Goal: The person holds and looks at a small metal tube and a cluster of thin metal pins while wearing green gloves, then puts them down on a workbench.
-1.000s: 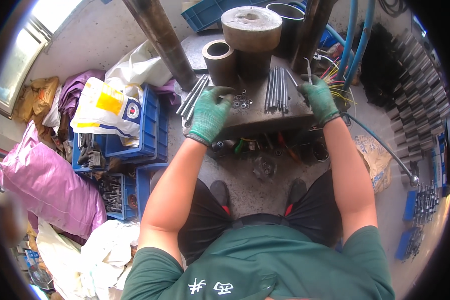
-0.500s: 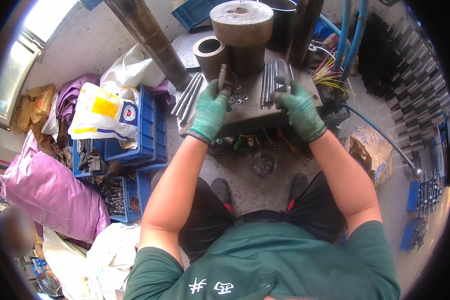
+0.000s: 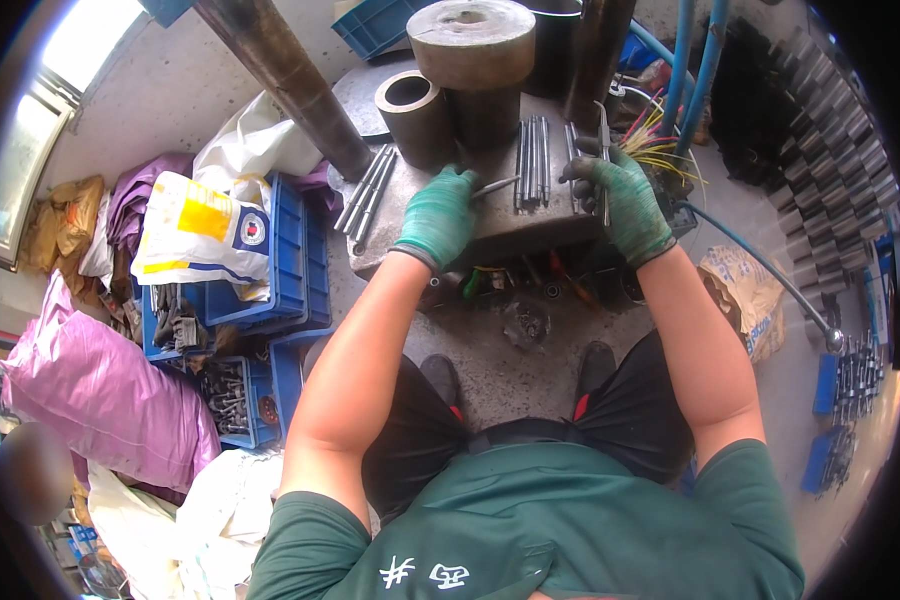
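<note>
My left hand (image 3: 438, 215), in a green glove, is closed on a short metal rod (image 3: 497, 185) whose narrow end points right. My right hand (image 3: 624, 200), gloved too, grips a slim metal piece (image 3: 605, 150) held nearly upright; its exact kind is unclear. Between the hands, a row of steel rods (image 3: 533, 165) lies side by side on the metal block (image 3: 490, 232). More rods, a left group (image 3: 368, 200), rest slanted at the block's left edge. One rod (image 3: 572, 165) lies just left of my right fingers.
Behind the hands stand a hollow metal cylinder (image 3: 410, 110) and a thick round block (image 3: 470, 45). Dark columns (image 3: 280, 85) rise on both sides. Blue crates (image 3: 292, 250) and a purple sack (image 3: 100, 380) are at left. Yellow wires (image 3: 660, 155) and a blue hose (image 3: 760, 265) are at right.
My left hand has tipped its rod from upright to nearly level, pointing right, and now covers the small metal rings. My right hand has shifted right, away from the middle row.
</note>
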`<state>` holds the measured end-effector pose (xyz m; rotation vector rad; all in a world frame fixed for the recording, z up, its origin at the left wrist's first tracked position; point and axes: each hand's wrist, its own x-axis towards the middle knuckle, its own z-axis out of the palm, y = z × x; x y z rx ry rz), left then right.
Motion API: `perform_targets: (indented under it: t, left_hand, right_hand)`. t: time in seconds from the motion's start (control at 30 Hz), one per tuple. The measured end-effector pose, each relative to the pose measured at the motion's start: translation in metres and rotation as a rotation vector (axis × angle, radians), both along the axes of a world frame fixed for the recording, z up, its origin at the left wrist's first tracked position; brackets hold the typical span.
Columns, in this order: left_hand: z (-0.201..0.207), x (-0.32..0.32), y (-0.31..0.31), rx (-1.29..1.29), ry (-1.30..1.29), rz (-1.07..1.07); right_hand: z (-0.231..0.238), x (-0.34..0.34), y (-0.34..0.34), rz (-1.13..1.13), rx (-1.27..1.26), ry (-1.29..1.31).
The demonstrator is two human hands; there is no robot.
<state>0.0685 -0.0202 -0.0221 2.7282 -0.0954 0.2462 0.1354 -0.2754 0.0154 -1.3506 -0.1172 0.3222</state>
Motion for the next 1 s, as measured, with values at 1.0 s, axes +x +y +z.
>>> perform_targets:
  t: [1.0]
  left_hand:
    - [0.013, 0.004, 0.009, -0.670, 0.028, 0.259]
  right_hand:
    - [0.014, -0.032, 0.009, 0.233, -0.506, -0.450]
